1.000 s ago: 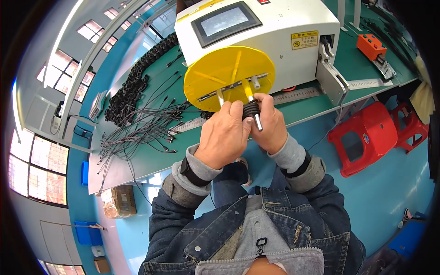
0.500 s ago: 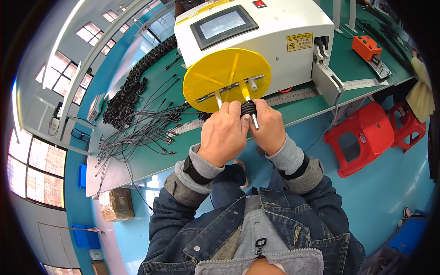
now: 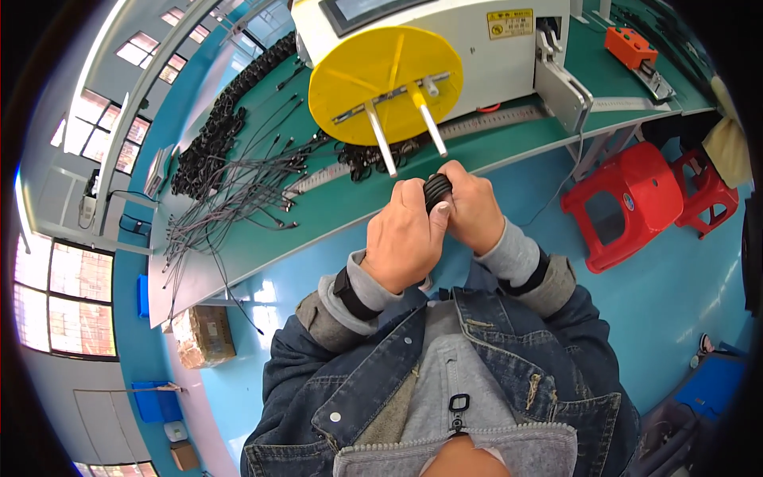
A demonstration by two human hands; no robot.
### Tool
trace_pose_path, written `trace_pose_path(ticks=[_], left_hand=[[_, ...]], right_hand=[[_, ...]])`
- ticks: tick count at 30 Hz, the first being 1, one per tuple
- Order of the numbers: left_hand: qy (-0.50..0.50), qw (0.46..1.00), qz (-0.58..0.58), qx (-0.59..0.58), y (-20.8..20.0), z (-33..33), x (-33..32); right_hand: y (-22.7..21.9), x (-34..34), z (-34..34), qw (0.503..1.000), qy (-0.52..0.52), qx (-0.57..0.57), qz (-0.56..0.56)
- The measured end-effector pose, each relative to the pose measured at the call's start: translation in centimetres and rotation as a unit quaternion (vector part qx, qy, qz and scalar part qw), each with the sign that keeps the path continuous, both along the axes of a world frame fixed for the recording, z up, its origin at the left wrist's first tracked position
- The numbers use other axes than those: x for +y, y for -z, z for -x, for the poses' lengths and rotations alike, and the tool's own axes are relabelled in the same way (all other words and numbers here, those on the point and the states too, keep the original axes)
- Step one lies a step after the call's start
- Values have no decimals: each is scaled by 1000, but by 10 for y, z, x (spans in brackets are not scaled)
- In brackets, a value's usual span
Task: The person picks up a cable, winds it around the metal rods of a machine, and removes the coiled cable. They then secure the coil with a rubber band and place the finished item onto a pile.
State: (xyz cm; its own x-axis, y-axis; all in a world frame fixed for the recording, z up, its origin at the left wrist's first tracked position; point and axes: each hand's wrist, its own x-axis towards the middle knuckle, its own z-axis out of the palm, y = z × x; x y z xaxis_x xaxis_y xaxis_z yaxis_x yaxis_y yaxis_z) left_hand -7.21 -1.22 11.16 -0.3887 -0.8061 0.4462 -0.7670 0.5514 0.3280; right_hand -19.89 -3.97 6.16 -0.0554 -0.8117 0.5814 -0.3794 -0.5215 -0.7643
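Note:
A small coil of black cable (image 3: pixel 437 191) is held between my two hands, in front of the table's near edge. My left hand (image 3: pixel 407 234) closes on its left side, thumb pressed against it. On the other side, the fingers of my right hand (image 3: pixel 474 205) wrap round the coil. Just beyond my hands, the yellow disc (image 3: pixel 385 71) of a white winding machine (image 3: pixel 493 71) carries two long metal pins (image 3: pixel 429 123) that point toward me. The coil is apart from the pins. My hands hide parts of the cable.
Loose cables (image 3: pixel 230 199) spread over the green table (image 3: pixel 318 211) at left, with a heap of black coils (image 3: pixel 211 147) behind. A ruler (image 3: pixel 501 119) runs along the table by the machine. Right are an orange control box (image 3: pixel 632 48) and red stools (image 3: pixel 624 203). A carton (image 3: pixel 203 334) stands lower left.
The cable coil has come off the metal pin and moved toward me in both hands. The pins now stand bare. The whole view has shifted, with the machine higher in the picture.

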Motion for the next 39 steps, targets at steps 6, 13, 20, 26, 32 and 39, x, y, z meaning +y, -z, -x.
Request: trace_pose_path(ticks=[6,13,20,26,32,39], left_hand=[[117,956,-210,166,21,-28,-13],[167,897,-406,43,-9,-30,-18],[55,977,-201,-37,26,-18,-9],[43,725,-597,342,32,-40,-43],[63,802,-521,285,40,-37,-49],[101,862,-465,178,24,-34,-41]], right_hand=[[23,0,-2,997,-73,-1,33],[35,-2,-5,993,-118,-6,28],[46,-6,-4,994,-96,15,45],[50,-6,-5,991,-117,21,57],[56,-7,-6,992,-116,19,48],[47,1,0,987,-140,7,84]])
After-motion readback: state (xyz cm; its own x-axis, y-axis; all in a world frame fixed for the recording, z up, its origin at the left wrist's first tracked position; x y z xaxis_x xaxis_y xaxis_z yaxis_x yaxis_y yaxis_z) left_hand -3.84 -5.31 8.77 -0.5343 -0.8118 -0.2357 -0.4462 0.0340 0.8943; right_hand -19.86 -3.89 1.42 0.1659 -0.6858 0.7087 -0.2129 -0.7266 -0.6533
